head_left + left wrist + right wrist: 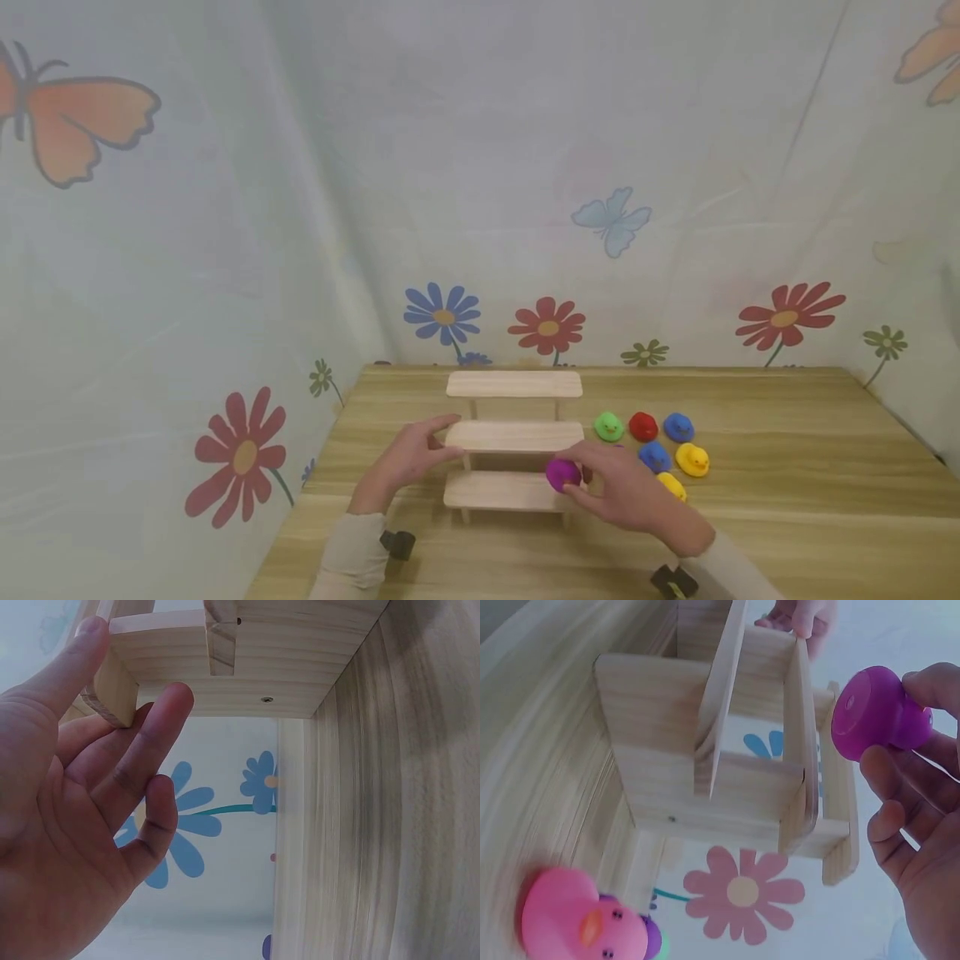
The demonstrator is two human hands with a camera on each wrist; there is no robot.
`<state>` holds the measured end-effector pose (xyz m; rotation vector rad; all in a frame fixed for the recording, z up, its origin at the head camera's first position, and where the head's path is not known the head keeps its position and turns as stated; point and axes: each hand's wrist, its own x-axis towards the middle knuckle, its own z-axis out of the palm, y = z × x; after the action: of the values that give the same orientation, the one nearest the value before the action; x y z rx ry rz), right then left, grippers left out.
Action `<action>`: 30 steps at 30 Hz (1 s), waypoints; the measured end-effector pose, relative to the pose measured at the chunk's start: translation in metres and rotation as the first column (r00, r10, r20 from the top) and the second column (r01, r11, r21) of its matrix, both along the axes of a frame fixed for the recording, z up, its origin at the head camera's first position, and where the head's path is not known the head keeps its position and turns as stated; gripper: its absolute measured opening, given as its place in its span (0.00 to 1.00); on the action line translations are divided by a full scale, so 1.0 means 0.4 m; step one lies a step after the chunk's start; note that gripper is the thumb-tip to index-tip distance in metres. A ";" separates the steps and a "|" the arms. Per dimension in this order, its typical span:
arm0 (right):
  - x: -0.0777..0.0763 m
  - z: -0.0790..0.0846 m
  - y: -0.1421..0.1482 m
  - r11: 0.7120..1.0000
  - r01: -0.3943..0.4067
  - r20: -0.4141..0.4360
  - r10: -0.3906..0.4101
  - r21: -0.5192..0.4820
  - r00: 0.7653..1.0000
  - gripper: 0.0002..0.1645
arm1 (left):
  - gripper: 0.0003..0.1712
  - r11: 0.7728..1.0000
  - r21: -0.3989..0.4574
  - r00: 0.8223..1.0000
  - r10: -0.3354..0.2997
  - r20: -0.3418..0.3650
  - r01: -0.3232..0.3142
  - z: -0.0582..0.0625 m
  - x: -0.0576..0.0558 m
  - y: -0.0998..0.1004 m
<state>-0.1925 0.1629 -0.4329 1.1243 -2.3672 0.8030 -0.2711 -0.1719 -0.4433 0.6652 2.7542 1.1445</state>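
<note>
In the head view, my right hand [626, 487] pinches a purple rubber duck [562, 475] at the right end of the lowest board of a three-tier wooden shelf [498, 492]. The right wrist view shows the purple duck [870, 712] by its head between thumb and fingers, its flat base turned away from the palm. My left hand [412, 454] holds the left end of the middle board. In the left wrist view, its thumb lies along the board end [112, 694] while the other fingers reach behind it.
Right of the shelf stand several rubber ducks: green [609, 427], red [643, 427], two blue ones [678, 427], and yellow ones [692, 460], one partly behind my right hand. A pink duck [566, 915] shows in the right wrist view. A flowered curtain [480, 208] hangs behind the wooden table [810, 483].
</note>
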 end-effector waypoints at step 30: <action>-0.001 -0.025 0.164 0.988 0.151 -0.053 -0.153 -0.035 0.987 0.22 | 0.37 1.000 -0.001 1.000 -0.006 0.000 0.006 0.000 0.000 -0.003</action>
<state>-0.1928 0.2286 -0.4429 0.9286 -2.3531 0.7425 -0.2710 -0.1733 -0.4435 0.6727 2.7511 1.1420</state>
